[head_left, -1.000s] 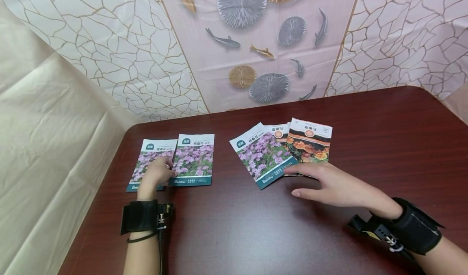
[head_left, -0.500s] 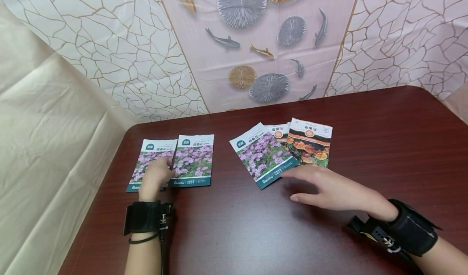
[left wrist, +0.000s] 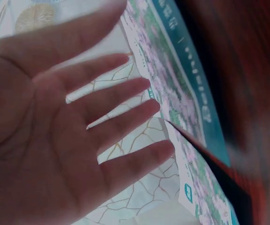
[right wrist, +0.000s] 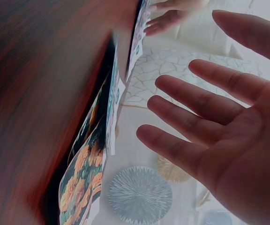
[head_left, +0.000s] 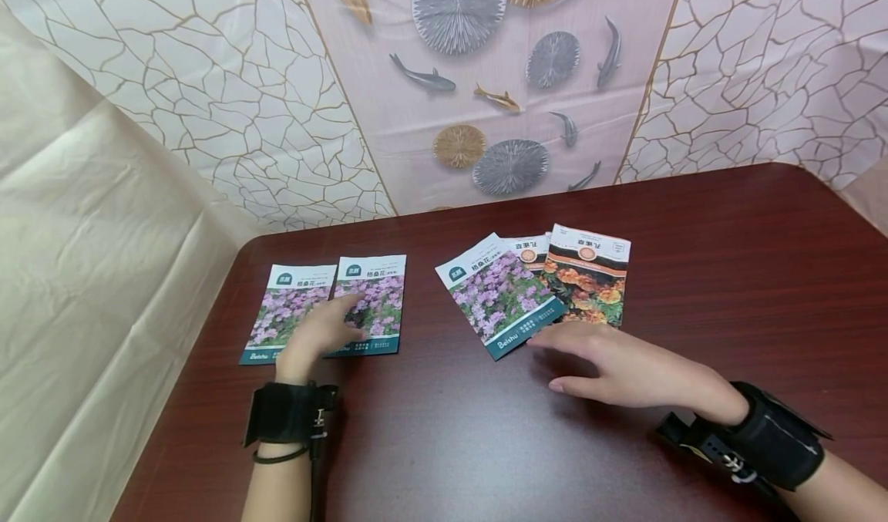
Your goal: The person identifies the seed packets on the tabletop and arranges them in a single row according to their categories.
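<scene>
Two seed packets with purple flowers lie side by side at the left of the table, a left one (head_left: 274, 318) and a right one (head_left: 381, 294). My left hand (head_left: 321, 331) is over them, fingertips overlapping the right one; in the left wrist view its fingers (left wrist: 121, 91) are extended and apart. Another purple-flower seed packet (head_left: 489, 294) lies slanted over orange-flower packets, one in front (head_left: 586, 279) and one mostly hidden (head_left: 529, 252). My right hand (head_left: 620, 364) hovers by their near edge, its fingers (right wrist: 186, 119) spread and holding nothing.
The dark red-brown table (head_left: 430, 445) has a rounded far edge. A patterned cloth (head_left: 513, 113) hangs behind it, and a cream cloth (head_left: 90, 275) stands along the left side. Black camera straps (head_left: 284, 414) wrap both wrists.
My left hand has shifted right from between the two left packets onto the right one. My right hand has drawn slightly nearer to me, uncovering more of the front orange-flower packet.
</scene>
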Action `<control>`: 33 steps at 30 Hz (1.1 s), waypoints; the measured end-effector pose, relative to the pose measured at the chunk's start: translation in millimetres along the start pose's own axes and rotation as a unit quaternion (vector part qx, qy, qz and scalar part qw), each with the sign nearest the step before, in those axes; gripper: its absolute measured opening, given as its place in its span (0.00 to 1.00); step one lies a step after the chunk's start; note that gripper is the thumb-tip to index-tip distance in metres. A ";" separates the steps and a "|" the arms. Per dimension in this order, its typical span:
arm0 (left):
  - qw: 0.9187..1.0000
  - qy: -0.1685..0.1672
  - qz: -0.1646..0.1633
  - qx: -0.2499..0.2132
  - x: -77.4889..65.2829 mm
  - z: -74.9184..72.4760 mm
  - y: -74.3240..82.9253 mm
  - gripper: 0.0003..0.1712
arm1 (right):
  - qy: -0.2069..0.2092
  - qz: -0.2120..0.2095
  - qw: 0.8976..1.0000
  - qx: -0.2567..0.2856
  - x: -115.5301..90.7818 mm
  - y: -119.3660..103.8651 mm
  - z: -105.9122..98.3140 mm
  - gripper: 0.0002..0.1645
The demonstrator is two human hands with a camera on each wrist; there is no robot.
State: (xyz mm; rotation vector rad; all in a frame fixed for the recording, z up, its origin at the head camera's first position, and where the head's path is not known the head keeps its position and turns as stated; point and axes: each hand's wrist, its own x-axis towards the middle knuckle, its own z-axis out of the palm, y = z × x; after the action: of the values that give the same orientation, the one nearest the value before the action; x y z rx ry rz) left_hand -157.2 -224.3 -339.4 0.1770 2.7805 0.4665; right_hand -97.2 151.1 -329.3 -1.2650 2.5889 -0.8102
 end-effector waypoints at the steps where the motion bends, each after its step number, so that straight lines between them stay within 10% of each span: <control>1: 1.000 -0.013 0.010 0.000 0.8 1.3 -0.2 0.38 | -0.001 0.000 1.000 0.000 0.0 -0.1 0.3 0.24; 33: 0.998 -0.033 0.045 0.023 -1.1 3.3 5.8 0.36 | -0.025 -0.006 1.000 0.005 -0.8 -0.3 3.5 0.24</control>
State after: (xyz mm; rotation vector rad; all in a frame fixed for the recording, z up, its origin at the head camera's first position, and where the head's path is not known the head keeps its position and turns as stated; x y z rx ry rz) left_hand -154.7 -218.0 -340.1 0.3240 2.7282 0.4105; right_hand -95.2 150.2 -332.2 -1.2813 2.5394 -0.7821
